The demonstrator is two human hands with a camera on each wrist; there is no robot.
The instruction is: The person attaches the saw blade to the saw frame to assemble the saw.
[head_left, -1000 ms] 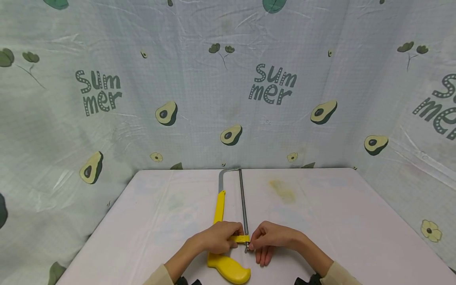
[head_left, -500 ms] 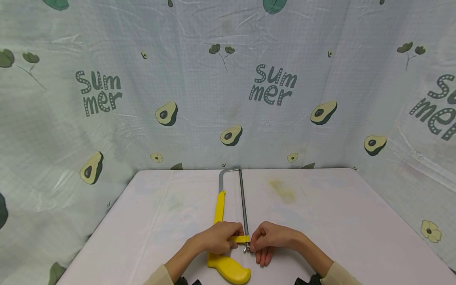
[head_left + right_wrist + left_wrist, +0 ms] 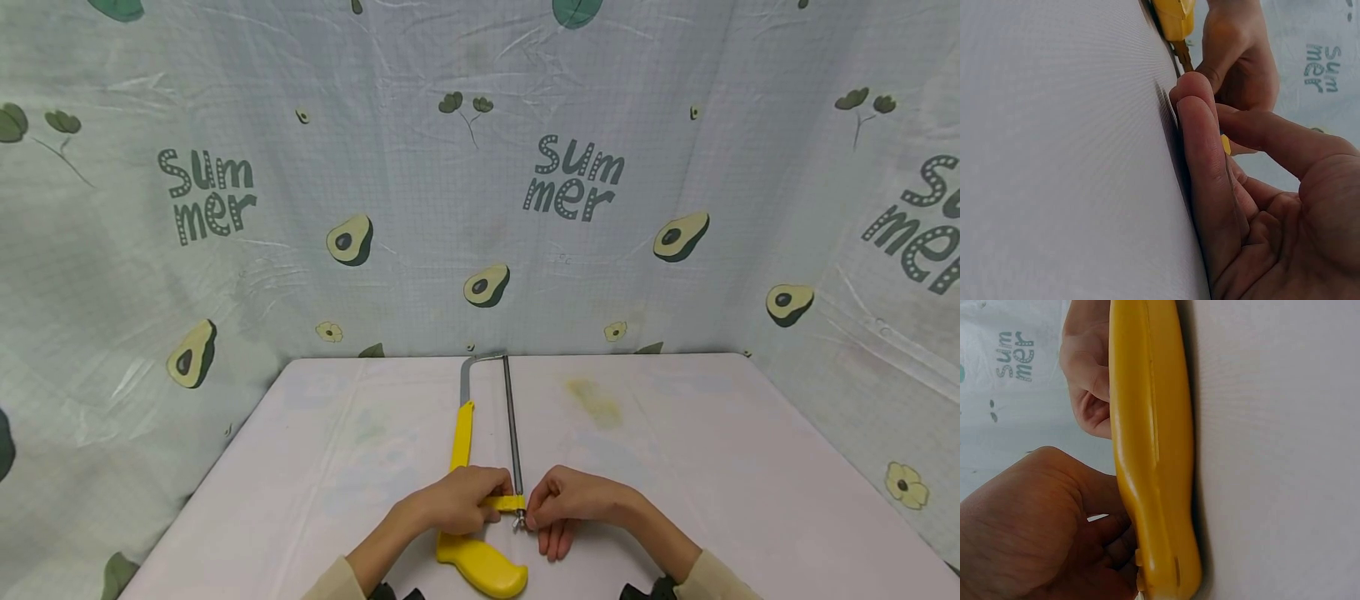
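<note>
Hung behind everything, a pale sheet (image 3: pixel 405 175) printed with avocados and flowers; reads "summer", broken as "sum" over "mer", repeated and cut off at the right edge. Below, a white bench (image 3: pixel 675 450) with a yellowish stain. Flat near its middle, a yellow-and-grey hacksaw (image 3: pixel 462 437), pointing away from the body, rounded handle (image 3: pixel 483 567) nearest; no brand or label legible on it. Along its right side, a dark straight bar (image 3: pixel 512 425), probably the blade. Across the frame, the left hand (image 3: pixel 467 500), thumb and forefinger pinching the yellow crosspiece (image 3: pixel 510 503), remaining fingers mostly hidden. Opposite, the right hand (image 3: pixel 570 496), thumb and forefinger drawn together, lower fingers extended down onto the bench. Smallest, at the bar's near end and right by those fingertips, a metal wing nut (image 3: pixel 519 522). Cannot tell whether pinching it or merely nudging a wing. Judging by the pose, adjusting blade tension; tightening or loosening, impossible to say. Next, likely to need a small turn of the wing, with the crosspiece held steady to avoid skidding.
</note>
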